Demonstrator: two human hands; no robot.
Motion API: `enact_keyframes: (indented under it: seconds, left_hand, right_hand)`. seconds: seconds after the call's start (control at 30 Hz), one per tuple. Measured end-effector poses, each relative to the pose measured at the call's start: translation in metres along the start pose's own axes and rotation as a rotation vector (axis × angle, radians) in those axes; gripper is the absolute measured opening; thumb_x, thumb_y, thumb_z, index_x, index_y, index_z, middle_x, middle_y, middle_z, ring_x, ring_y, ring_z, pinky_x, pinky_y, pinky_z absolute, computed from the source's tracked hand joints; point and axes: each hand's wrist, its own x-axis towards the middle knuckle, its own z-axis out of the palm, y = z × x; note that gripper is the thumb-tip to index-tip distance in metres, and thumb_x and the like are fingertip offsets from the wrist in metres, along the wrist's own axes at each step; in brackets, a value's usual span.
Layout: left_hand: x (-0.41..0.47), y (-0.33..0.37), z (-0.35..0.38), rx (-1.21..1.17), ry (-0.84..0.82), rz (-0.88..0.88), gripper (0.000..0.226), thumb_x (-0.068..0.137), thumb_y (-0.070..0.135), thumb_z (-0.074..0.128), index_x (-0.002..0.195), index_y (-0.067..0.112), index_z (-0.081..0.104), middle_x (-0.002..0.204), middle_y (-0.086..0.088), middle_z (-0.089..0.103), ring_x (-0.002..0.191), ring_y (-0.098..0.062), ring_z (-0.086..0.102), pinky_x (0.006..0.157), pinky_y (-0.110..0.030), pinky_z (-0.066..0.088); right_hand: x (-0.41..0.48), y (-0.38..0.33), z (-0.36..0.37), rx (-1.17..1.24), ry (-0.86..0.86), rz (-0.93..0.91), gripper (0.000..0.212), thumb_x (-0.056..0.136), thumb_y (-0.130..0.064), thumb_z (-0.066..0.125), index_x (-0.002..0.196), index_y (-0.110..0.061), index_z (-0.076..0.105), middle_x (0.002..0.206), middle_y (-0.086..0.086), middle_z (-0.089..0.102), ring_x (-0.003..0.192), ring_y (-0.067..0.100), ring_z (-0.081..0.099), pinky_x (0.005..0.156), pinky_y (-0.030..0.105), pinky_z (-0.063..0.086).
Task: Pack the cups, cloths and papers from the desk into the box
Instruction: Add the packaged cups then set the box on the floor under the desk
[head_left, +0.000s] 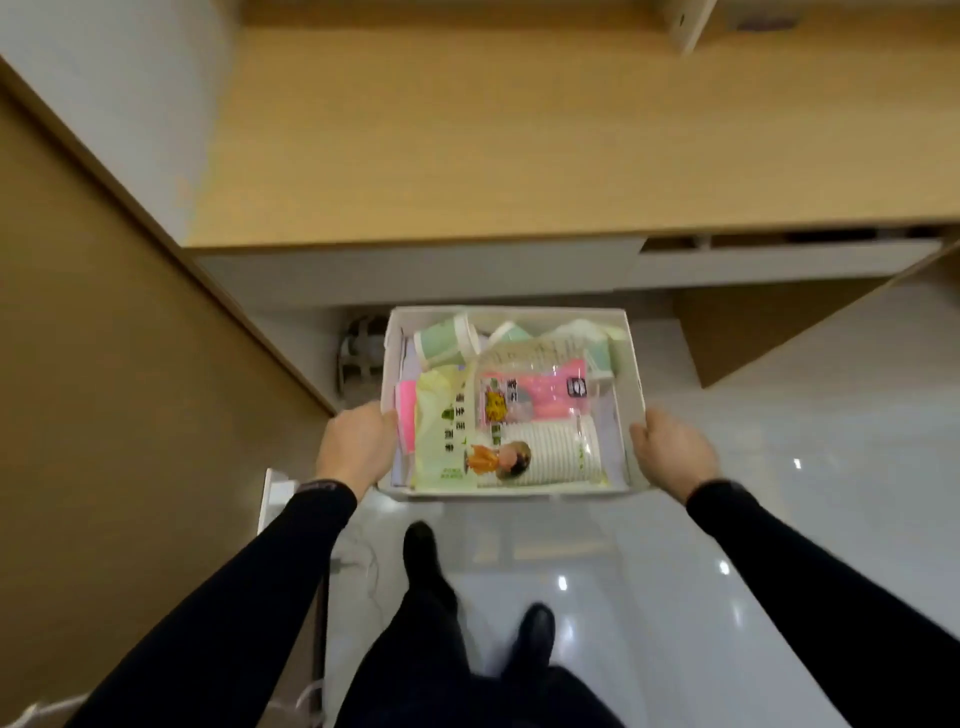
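Two hands on one box right now, one per side, so it stays level and nothing slides around inside. Going left to right: my left hand (357, 446) is at about 9 o'clock on the box (631, 364), fingers wrapped over the left wall and clamped on it. Inside, along the left, there's a pink pad (405, 420) standing on edge, then a pale green packet (441, 426) laid flat on top, I guess because flat stuff stacks best. Up at 12 o'clock a mint cup (445, 343) lies on its side. The sleeve of white cups (550, 451) sits toward 5 o'clock, under a pink packet (535, 397). My right hand (670, 449) is at 3 o'clock, fingers curled shut against the right wall. The desk (519, 156) at 12 o'clock looks bare, so packing seems done. The box hangs over the floor (779, 441), just below the desk's front edge.
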Motion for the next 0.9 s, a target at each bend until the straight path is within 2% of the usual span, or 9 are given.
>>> enact_keyframes:
  seconds: [0.1, 0.2, 0.33, 0.47, 0.57, 0.63, 0.9]
  left_hand:
    - [0.025, -0.033, 0.019, -0.010, -0.013, -0.011, 0.037, 0.099, 0.024, 0.029, 0.081, 0.003, 0.055, 0.089, -0.023, 0.065, 0.082, -0.036, 0.055, 0.069, -0.035, 0.036]
    - [0.051, -0.058, 0.037, 0.006, -0.005, -0.015, 0.034, 0.099, 0.024, 0.029, 0.076, 0.006, 0.049, 0.083, -0.023, 0.063, 0.077, -0.035, 0.054, 0.066, -0.034, 0.033]
    - [0.076, -0.078, 0.064, 0.006, 0.002, -0.005, 0.032, 0.099, 0.024, 0.031, 0.076, 0.007, 0.047, 0.069, -0.013, 0.053, 0.067, -0.030, 0.047, 0.064, -0.033, 0.030]
    - [0.101, -0.093, 0.108, 0.009, 0.009, -0.049, 0.031, 0.099, 0.025, 0.033, 0.076, 0.009, 0.047, 0.068, -0.011, 0.051, 0.065, -0.027, 0.041, 0.064, -0.033, 0.029]
    - [0.126, -0.109, 0.159, -0.001, 0.024, -0.063, 0.035, 0.099, 0.025, 0.034, 0.082, 0.003, 0.056, 0.079, -0.022, 0.064, 0.071, -0.035, 0.054, 0.064, -0.033, 0.030]
    - [0.146, -0.120, 0.199, -0.010, 0.043, -0.066, 0.036, 0.099, 0.025, 0.033, 0.083, 0.002, 0.057, 0.083, -0.023, 0.066, 0.078, -0.038, 0.059, 0.064, -0.033, 0.032]
    - [0.239, -0.165, 0.376, -0.056, 0.135, -0.063, 0.034, 0.098, 0.022, 0.035, 0.083, 0.003, 0.059, 0.089, -0.023, 0.067, 0.079, -0.036, 0.057, 0.065, -0.031, 0.029]
  right_hand:
    - [0.015, -0.025, 0.031, 0.009, -0.044, 0.032, 0.028, 0.094, -0.020, 0.035, 0.099, 0.001, 0.054, 0.102, 0.028, 0.064, 0.092, 0.042, 0.060, 0.075, 0.040, 0.044]
    - [0.034, -0.040, 0.060, 0.019, -0.056, 0.034, 0.027, 0.094, -0.019, 0.037, 0.095, 0.003, 0.052, 0.097, 0.031, 0.064, 0.089, 0.043, 0.060, 0.070, 0.039, 0.042]
    - [0.060, -0.049, 0.093, 0.019, -0.065, 0.017, 0.020, 0.094, -0.018, 0.038, 0.081, -0.004, 0.043, 0.089, 0.031, 0.063, 0.080, 0.043, 0.059, 0.062, 0.037, 0.035]
    - [0.096, -0.046, 0.134, 0.014, -0.090, -0.003, 0.019, 0.094, -0.017, 0.038, 0.079, -0.005, 0.040, 0.089, 0.032, 0.063, 0.080, 0.042, 0.059, 0.062, 0.036, 0.035]
    - [0.136, -0.037, 0.177, 0.011, -0.105, -0.030, 0.020, 0.094, -0.017, 0.037, 0.078, -0.007, 0.038, 0.091, 0.031, 0.063, 0.081, 0.041, 0.059, 0.062, 0.034, 0.033]
    - [0.166, -0.031, 0.210, -0.002, -0.101, -0.043, 0.020, 0.094, -0.018, 0.037, 0.078, -0.007, 0.038, 0.092, 0.029, 0.064, 0.083, 0.040, 0.059, 0.062, 0.033, 0.033]
    - [0.287, 0.004, 0.363, -0.032, -0.054, -0.093, 0.019, 0.094, -0.017, 0.038, 0.079, -0.005, 0.039, 0.096, 0.031, 0.063, 0.088, 0.042, 0.058, 0.065, 0.034, 0.033]
